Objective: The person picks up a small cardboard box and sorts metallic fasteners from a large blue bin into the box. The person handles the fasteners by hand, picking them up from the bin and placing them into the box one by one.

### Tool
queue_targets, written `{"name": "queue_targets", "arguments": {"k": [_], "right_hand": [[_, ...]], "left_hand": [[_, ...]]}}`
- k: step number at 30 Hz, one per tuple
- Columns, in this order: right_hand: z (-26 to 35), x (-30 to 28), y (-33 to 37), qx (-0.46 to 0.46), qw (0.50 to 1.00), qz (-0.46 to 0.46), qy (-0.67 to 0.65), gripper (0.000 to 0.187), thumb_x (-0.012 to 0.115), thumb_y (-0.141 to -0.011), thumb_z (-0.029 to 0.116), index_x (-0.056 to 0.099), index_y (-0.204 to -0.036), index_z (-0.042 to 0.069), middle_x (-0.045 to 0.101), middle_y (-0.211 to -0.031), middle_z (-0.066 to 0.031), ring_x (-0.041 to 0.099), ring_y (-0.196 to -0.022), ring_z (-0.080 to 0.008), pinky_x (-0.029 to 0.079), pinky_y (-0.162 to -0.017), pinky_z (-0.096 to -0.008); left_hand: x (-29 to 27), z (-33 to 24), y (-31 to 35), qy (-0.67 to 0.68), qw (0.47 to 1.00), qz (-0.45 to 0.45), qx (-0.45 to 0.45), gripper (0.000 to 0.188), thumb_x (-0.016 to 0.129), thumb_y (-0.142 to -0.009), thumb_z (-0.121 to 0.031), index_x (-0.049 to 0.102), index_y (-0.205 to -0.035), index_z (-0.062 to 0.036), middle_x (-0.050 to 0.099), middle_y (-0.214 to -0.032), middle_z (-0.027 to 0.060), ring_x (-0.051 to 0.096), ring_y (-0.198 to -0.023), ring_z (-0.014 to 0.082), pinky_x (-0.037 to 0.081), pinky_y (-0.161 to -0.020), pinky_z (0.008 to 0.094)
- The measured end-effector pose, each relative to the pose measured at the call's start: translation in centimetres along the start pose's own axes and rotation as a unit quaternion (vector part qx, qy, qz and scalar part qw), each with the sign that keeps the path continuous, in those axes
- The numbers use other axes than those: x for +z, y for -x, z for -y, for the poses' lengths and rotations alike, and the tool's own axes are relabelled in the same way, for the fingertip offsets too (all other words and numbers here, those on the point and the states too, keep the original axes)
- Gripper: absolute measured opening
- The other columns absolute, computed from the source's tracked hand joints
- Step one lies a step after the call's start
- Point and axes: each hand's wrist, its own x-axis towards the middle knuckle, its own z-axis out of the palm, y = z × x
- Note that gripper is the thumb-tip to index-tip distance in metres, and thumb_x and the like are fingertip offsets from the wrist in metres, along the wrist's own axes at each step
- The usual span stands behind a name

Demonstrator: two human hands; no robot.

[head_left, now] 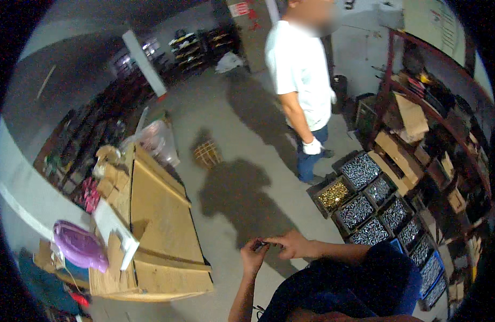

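Observation:
Both my hands are held together in front of my body, above the floor. Between the fingertips of my left hand (252,256) a small dark, metallic-looking piece (264,243) is pinched; its exact kind is too small to make out. My right hand (291,245) comes in from the right, its index finger reaching to the piece and touching it, the other fingers curled. To the right, on the floor, stand several dark trays (357,211) full of small silvery metal parts. One tray (334,195) holds gold-coloured parts.
At left stands a large wooden crate (164,225) with a purple plastic basin (80,244) beside it. A woven basket (207,154) sits on the floor. A person (304,80) in a white shirt and gloves stands ahead. Shelving with cardboard boxes (411,115) lines the right.

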Motion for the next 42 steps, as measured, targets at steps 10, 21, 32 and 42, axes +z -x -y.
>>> {"name": "queue_targets", "arguments": {"k": [10, 21, 32, 42], "right_hand": [[0.7, 3.5, -9.6, -0.128, 0.990, 0.060, -0.015, 0.064, 0.060, -0.057, 0.013, 0.051, -0.121, 0.010, 0.063, -0.084, -0.0151, 0.062, -0.075, -0.0305, 0.050, -0.066, -0.0369], [0.1, 4.6, -24.9, -0.221, 0.937, 0.268, -0.040, 0.054, 0.058, -0.059, 0.013, 0.057, -0.112, 0.007, 0.064, -0.083, -0.0149, 0.063, -0.074, -0.0265, 0.051, -0.067, -0.0345], [5.1, 10.5, -39.9, -0.271, 0.894, 0.350, -0.066, 0.040, 0.060, -0.062, 0.011, 0.062, -0.101, 0.005, 0.063, -0.081, -0.0111, 0.061, -0.071, -0.0192, 0.048, -0.065, -0.0301], [14.9, 9.8, -61.7, -0.343, 0.921, 0.170, 0.068, 0.041, 0.067, -0.057, 0.022, 0.064, -0.095, 0.006, 0.063, -0.085, -0.0151, 0.060, -0.080, -0.0289, 0.048, -0.074, -0.0372]], "left_hand": [[-6.5, 2.6, -0.3, -0.102, 0.986, -0.119, -0.061, 0.036, 0.073, -0.071, -0.017, 0.061, -0.100, 0.0004, 0.066, -0.091, 0.0121, 0.064, -0.083, 0.0179, 0.050, -0.073, 0.0302], [-12.3, 4.1, -3.1, -0.006, 0.963, -0.257, -0.078, 0.026, 0.067, -0.076, -0.004, 0.060, -0.100, 0.0015, 0.064, -0.082, 0.0036, 0.058, -0.074, 0.0091, 0.047, -0.065, 0.0241], [-19.2, 5.5, 1.5, 0.163, 0.874, -0.431, -0.155, 0.019, 0.061, -0.079, 0.003, 0.059, -0.097, 0.0071, 0.062, -0.081, 0.0096, 0.061, -0.071, 0.0162, 0.050, -0.069, 0.0275], [-30.0, 7.4, 0.6, 0.218, 0.867, -0.402, -0.197, 0.013, 0.059, -0.083, -0.007, 0.060, -0.088, 0.0059, 0.061, -0.071, 0.0083, 0.060, -0.061, 0.0167, 0.049, -0.061, 0.0269]]}}
